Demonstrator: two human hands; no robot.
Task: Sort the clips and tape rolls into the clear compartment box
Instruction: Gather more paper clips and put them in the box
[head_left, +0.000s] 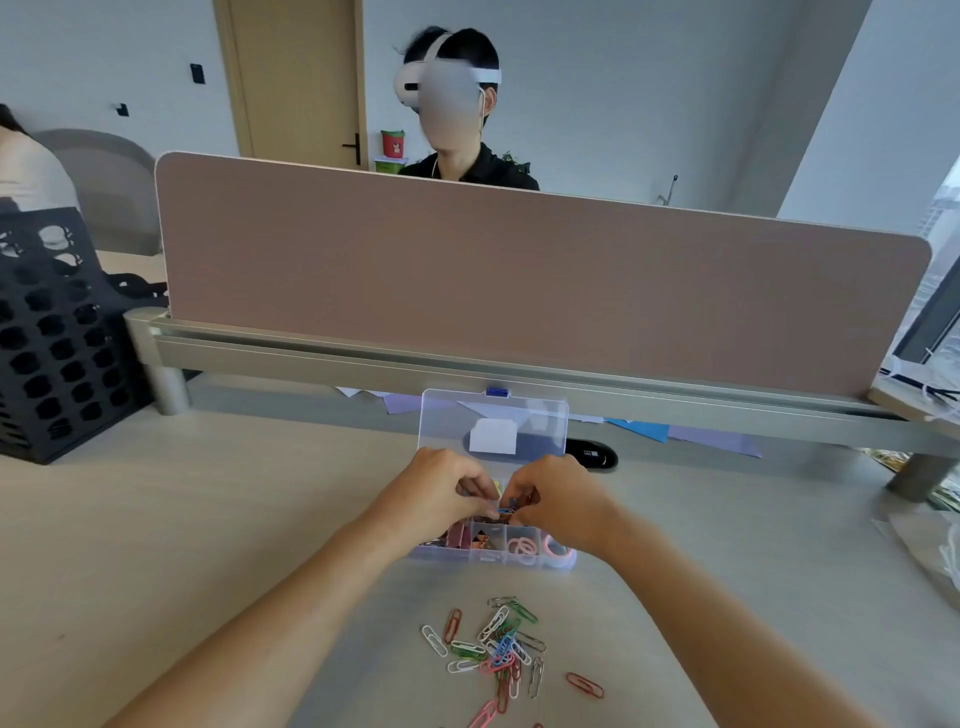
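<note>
Clip sorting | blue clip (504, 511) is pinched by left hand (447, 493) and right hand (558, 499) fingers over box (488, 559), centre | next: release into its compartment is needed

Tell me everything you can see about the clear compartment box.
The clear compartment box sits on the desk, see-through plastic, its lid open and standing upright with a blue latch and white label. Front cells hold pinkish clips and a pink tape roll. The left hand and right hand pinch small clips over its middle.

Left hand (441, 488) and right hand (558, 499) extend from seemingly bare forearms.
</note>
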